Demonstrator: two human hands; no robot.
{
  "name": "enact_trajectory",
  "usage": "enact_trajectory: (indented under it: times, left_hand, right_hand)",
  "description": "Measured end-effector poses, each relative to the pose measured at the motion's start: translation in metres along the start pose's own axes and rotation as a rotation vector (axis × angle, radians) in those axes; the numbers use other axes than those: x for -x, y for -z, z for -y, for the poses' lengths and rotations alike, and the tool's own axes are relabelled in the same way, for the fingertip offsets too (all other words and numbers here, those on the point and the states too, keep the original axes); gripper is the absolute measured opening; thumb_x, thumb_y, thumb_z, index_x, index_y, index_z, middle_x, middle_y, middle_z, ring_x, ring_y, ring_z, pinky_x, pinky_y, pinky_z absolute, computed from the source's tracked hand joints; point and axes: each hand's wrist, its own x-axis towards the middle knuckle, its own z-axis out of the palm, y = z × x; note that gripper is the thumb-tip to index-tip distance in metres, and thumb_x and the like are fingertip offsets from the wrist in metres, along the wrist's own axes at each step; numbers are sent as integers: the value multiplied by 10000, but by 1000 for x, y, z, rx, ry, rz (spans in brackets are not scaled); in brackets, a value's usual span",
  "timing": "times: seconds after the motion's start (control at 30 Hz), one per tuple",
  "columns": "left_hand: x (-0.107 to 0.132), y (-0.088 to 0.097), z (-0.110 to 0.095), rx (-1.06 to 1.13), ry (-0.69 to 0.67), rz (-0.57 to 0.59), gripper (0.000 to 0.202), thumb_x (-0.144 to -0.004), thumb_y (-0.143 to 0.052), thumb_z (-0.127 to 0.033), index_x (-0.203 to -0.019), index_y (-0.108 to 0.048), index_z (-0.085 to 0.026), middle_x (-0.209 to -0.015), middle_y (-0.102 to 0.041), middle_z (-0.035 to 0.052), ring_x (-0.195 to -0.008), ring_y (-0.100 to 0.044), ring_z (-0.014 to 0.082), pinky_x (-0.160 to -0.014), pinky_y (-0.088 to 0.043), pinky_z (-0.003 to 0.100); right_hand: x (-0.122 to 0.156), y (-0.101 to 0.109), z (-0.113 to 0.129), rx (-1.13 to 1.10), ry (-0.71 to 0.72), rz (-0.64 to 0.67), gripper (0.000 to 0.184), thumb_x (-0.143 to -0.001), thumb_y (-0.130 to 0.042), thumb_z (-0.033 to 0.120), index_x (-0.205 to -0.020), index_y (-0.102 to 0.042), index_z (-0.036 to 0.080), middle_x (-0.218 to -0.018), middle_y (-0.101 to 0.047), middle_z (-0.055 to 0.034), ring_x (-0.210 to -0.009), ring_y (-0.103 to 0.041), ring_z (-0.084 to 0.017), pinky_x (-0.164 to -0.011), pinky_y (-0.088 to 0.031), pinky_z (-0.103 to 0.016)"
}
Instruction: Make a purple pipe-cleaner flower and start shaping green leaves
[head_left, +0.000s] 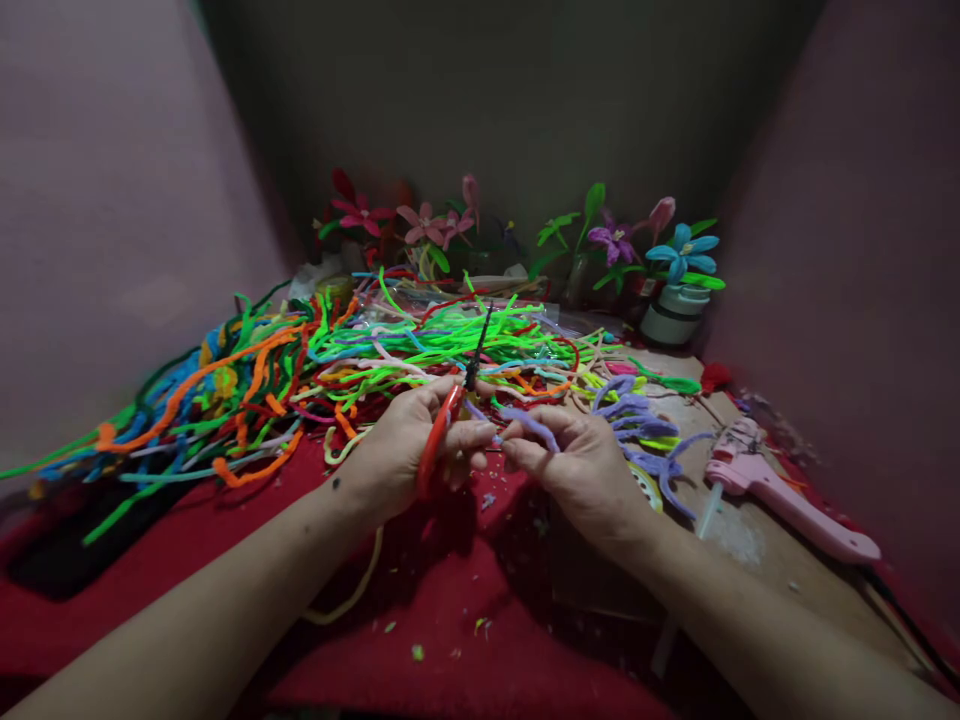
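My left hand [409, 445] is closed round red-handled scissors [442, 430], whose dark blades point up and away over the pile. My right hand [581, 465] pinches a lavender pipe cleaner [529, 420] beside the scissors. Both hands meet over a red cloth [450, 620] strewn with small cut fuzz bits. Several bent lavender pipe-cleaner pieces [637, 425] lie just right of my right hand.
A big tangle of coloured pipe cleaners [315, 370] covers the left and middle. A pink glue gun [780, 490] lies on a board at the right. Finished pipe-cleaner flowers [660, 250] stand in pots along the back wall.
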Motion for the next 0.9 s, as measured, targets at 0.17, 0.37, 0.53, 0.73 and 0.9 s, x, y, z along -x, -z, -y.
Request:
enact_trajectory:
  times: [0.17, 0.37, 0.53, 0.73, 0.9]
  left_hand:
    - [-2, -1, 2, 52, 5, -37, 303, -681, -683, -176, -952, -550, -208, -626, -570, -43, -427, -525, 82, -394, -422, 180]
    - [-3, -1, -1, 95, 34, -17, 221, -669, -667, -126, -849, -546, -168, -614, -552, -36, -469, -513, 63, -447, -421, 166]
    - [-3, 5, -13, 181, -34, -106, 249, -678, -658, -133, -896, -543, -174, -578, -504, -53, -450, -475, 52, -416, -381, 145]
    - [-5, 11, -21, 168, -113, -183, 333, -639, -703, -126, -936, -560, -173, -676, -526, -46, -475, -489, 36, -445, -418, 141]
    - [-7, 14, -16, 187, -188, -177, 377, -637, -698, -124, -980, -550, -178, -686, -536, -46, -484, -512, 41, -458, -437, 148]
  right_hand:
    - [3, 0, -8, 392, 358, -2, 72, -724, -589, 119, -705, -645, 159, -640, -613, -5, -594, -529, -112, -568, -408, -230]
    - [4, 0, -15, 553, 606, 30, 147, -761, -557, 67, -819, -641, 173, -714, -659, -30, -661, -583, -135, -634, -449, -255]
    - [6, 3, -10, 734, 818, 84, 325, -744, -472, 13, -965, -643, 180, -980, -640, -101, -901, -564, -201, -769, -459, -355]
    - [10, 2, -4, 897, 858, 284, 319, -637, -478, -14, -805, -665, 182, -1154, -573, -125, -1106, -460, -262, -885, -415, -463]
    - [8, 3, -6, 888, 929, 297, 245, -681, -481, -9, -560, -598, 169, -1185, -583, -114, -1122, -463, -260, -886, -406, -454]
